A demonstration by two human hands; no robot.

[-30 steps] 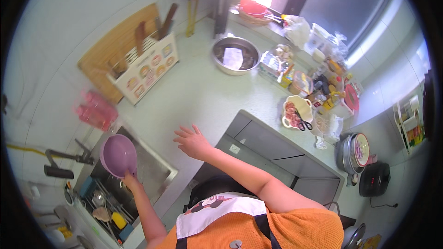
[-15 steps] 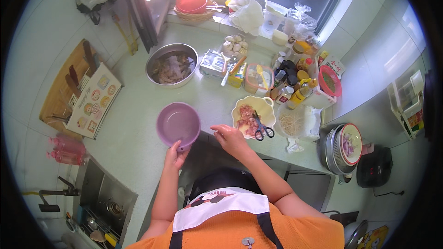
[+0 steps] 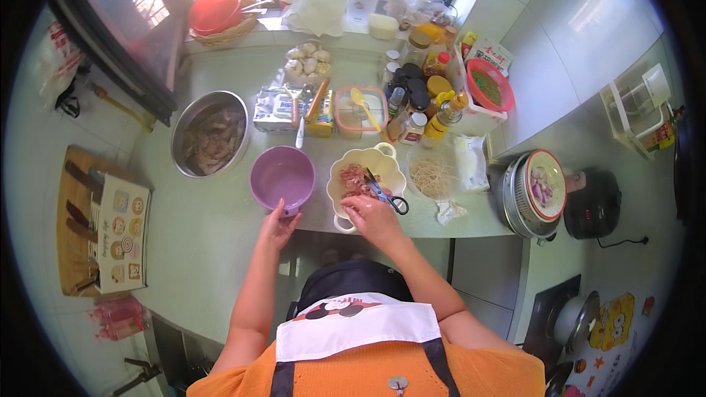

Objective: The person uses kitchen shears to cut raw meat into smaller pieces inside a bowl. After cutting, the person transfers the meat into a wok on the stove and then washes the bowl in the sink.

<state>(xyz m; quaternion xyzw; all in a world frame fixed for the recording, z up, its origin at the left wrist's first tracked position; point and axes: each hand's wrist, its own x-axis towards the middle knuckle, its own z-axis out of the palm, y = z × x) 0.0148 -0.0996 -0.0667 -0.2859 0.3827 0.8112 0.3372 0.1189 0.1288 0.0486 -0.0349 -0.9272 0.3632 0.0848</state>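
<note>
Left hand (image 3: 278, 224) grips the near rim of the purple bowl (image 3: 282, 176), fingers closed on it; the bowl stands empty on the desk (image 3: 206, 235), near edge. Right hand (image 3: 373, 217) rests curled over the near side of the cream dish (image 3: 365, 179); whether it pinches anything cannot be told. The dish holds cut meat, with scissors (image 3: 388, 196) lying across its right rim. Bowl and dish stand just beside each other. To the left, a steel basin (image 3: 210, 132) holds more meat. Bottles (image 3: 416, 106) cluster at the far right. Judgement: the bowl is being placed beside the dish; the next move calls for shifting meat across.
</note>
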